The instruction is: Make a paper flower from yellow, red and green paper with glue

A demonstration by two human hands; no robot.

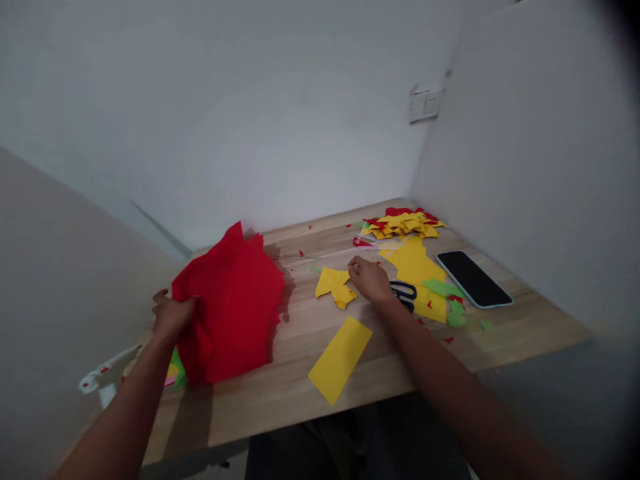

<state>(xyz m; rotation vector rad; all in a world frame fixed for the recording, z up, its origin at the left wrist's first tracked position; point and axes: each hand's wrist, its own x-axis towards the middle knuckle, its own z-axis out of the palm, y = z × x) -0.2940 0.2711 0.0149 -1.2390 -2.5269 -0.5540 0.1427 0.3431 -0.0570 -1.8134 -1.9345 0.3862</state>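
My left hand (171, 314) grips the left edge of a stack of red paper sheets (233, 308), lifting it off the wooden table (310, 393) at the left. My right hand (369, 279) rests on the table with fingers curled, touching a crumpled yellow paper piece (334, 285); whether it pinches anything is unclear. Black-handled scissors (404, 293) lie just right of that hand on a larger yellow sheet (417, 270). A yellow paper strip (341, 357) lies flat nearer the front edge.
A pile of yellow and red cuttings (403, 223) sits at the back right corner. A dark phone (473, 278) lies at the right, with green scraps (447, 298) beside it. White walls close the back and right. A white object (105, 375) sticks out past the table's left edge.
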